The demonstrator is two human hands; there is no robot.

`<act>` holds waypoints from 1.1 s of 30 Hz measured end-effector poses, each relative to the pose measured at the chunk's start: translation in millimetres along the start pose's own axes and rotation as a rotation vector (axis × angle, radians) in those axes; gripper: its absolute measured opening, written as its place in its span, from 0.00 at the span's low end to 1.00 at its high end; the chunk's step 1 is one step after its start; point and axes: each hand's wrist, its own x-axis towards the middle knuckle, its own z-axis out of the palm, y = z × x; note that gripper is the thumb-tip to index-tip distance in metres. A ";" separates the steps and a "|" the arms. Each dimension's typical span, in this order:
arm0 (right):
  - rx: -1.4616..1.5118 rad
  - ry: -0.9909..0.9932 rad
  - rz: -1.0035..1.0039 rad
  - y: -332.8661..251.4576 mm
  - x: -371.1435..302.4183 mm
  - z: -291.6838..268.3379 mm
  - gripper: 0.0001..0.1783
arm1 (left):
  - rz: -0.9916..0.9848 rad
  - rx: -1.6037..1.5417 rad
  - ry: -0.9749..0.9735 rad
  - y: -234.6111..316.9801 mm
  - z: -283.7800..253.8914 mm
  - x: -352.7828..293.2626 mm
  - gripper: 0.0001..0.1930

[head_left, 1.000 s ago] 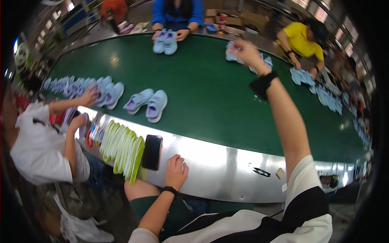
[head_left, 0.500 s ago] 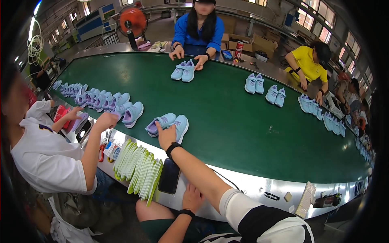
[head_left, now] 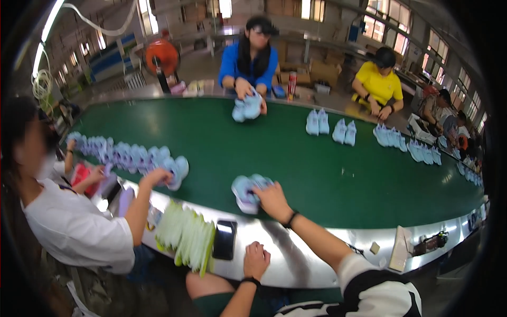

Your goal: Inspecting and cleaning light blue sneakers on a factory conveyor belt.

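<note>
My right hand [head_left: 272,202] is closed on a pair of light blue sneakers [head_left: 246,191] with lilac linings, its fingers at the shoe openings. The pair is tilted and blurred at the near side of the green belt [head_left: 311,174]. My left hand [head_left: 256,260] rests on the metal edge [head_left: 285,261] with loosely bent fingers and nothing in it. Beside it lie a black phone [head_left: 225,240] and a stack of white insole-shaped pieces with lime edges [head_left: 186,235].
A co-worker in white [head_left: 79,227] at left reaches to a row of sneakers [head_left: 132,156]. Across the belt, a person in blue [head_left: 248,63] holds another pair. More pairs [head_left: 317,122] stand at right, near a person in yellow [head_left: 381,84]. A pale block [head_left: 400,248] lies on the near edge.
My right hand has moved right with the sneakers, now gripped and tilted. The person in blue has lifted their pair. The view has shifted.
</note>
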 end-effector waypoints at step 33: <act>1.802 0.011 0.925 -24.1 -308.3 -139.3 0.34 | -0.872 -1.557 -0.475 126.3 -43.4 -54.5 0.30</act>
